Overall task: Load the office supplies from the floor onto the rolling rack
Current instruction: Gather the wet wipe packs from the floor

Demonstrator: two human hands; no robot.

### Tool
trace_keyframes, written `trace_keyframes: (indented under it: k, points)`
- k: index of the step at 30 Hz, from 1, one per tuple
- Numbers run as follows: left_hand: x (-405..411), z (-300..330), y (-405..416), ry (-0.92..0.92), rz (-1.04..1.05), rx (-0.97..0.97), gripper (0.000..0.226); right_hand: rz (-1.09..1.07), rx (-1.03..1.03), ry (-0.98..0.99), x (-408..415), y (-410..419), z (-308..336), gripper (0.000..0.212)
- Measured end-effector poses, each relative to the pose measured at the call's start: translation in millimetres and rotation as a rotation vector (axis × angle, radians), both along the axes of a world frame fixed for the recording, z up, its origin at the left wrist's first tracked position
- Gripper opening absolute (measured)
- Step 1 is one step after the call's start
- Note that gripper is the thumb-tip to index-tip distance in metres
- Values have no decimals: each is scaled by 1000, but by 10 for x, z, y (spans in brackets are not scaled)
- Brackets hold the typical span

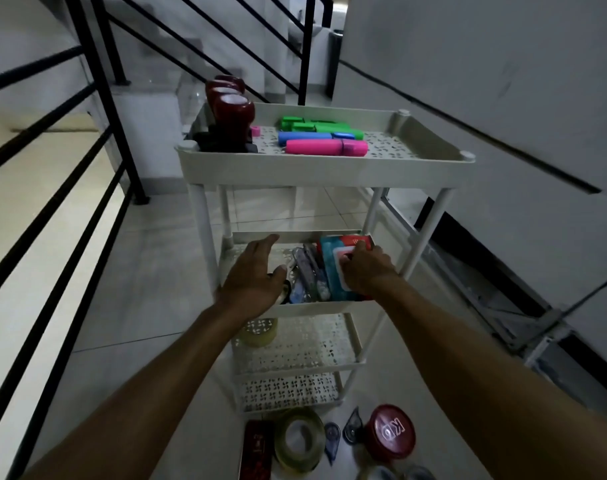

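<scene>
— Where were your hands just then?

— Both were down at the second shelf of the white rolling rack [326, 168]. My right hand [366, 271] lay on a teal and red packet [333, 268] at the right end of that shelf, fingers curled over its top edge. I could not tell whether I gripped it or only pressed on it.

— And the left?

— My left hand [255, 273] hovered over the left end of the same shelf, fingers straight and a little spread, holding nothing. Between my hands lay some slim packaged items [309, 271], too blurred for me to name.

— What was already on the rack?

— On the top tray lay a pink highlighter [326, 147], a blue highlighter [312, 137] behind it and green highlighters [315, 125] behind that, side by side. Dark red round holders [232, 105] stood in a row at the tray's left end. One shelf below my hands sat a roll of clear tape [260, 332].

— And on the floor?

— A larger tape roll [300, 441] lay near the rack's foot, with a dark red flat box [257, 448] just left of it. To its right were two small correction-tape dispensers [352, 427] and a red round tin [392, 431].
</scene>
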State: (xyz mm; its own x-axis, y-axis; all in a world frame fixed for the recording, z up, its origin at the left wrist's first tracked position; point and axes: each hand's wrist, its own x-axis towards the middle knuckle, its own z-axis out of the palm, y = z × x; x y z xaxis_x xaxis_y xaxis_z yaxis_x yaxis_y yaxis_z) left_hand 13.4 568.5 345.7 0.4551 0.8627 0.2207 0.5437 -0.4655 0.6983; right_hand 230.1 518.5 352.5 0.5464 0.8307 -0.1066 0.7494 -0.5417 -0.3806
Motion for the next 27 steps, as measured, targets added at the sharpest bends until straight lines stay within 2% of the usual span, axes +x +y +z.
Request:
trace_keyframes:
  k: [2,4,6,8,10,14,17,22,27]
  points:
    - [37,9,17,-14,17,-14,59,-3,-16,40,0,-18,-63,70]
    - [65,15,24,-4,31,-15,60,18,51,-88,-27,-34,-99,73]
    - [87,23,27,-1,42,-18,60,86,174,-237,-89,-41,-87,67]
    - [95,20,40,-2,43,-24,61,206,128,-272,-152,-27,-95,69]
    - [101,11,48,3,30,-27,62,262,20,-239,-171,-8,-138,70]
    - [109,-13,57,18,10,-20,61,276,48,-236,-112,46,-147,58]
    - [140,-35,31,49,-3,-23,60,267,55,-233,-128,43,-124,58]
    - [213,-59,-98,17,-85,63,52,292,346,-234,-312,-191,-99,65]
    - [299,-126,-414,34,-85,191,50,355,465,-103,-339,-713,-82,68]
